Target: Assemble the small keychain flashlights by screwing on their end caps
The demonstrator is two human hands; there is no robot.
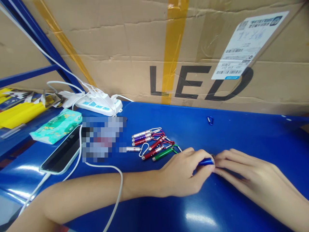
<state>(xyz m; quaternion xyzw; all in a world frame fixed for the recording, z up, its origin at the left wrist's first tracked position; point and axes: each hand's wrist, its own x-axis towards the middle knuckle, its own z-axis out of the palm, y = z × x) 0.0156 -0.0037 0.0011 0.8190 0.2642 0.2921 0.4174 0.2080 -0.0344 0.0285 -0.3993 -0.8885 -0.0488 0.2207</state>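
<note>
A small blue keychain flashlight is pinched in my left hand, whose fingers curl round its body just above the blue table. My right hand meets it from the right, fingertips pressed together at the flashlight's metal end. To the left of my hands lies a cluster of several keychain flashlights in red, purple, silver and green, each with a carabiner clip. A lone blue carabiner rests farther back on the table.
A phone on a white cable lies at the left, beside a tissue pack and a white power strip. A big cardboard box marked LED walls off the back. Yellow packaging sits far left.
</note>
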